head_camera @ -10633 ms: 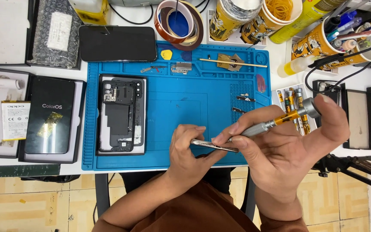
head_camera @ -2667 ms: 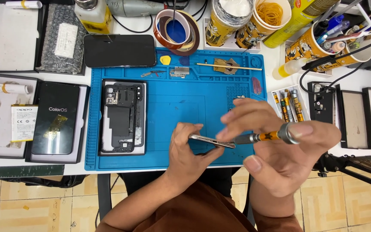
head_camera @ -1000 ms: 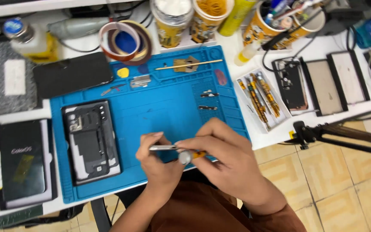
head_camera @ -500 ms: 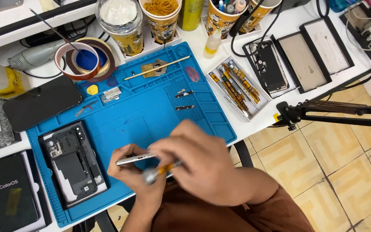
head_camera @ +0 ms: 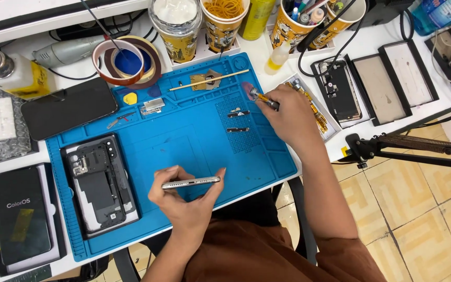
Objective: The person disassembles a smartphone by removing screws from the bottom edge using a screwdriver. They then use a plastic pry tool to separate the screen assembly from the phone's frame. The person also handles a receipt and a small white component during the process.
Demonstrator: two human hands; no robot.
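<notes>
Head view, looking down over the bench: the left hand (head_camera: 186, 201) pinches a slim silver phone frame (head_camera: 190, 183) edge-on between thumb and fingers, just above the near part of the blue repair mat (head_camera: 184, 130). The right hand (head_camera: 288, 117) is closed around a yellow-handled screwdriver (head_camera: 263, 99) at the mat's far right, its tip near small metal parts (head_camera: 238, 121) lying on the mat. To the left on the mat lies an opened phone body (head_camera: 99, 183). A tape roll (head_camera: 123, 60) sits beyond the far edge.
</notes>
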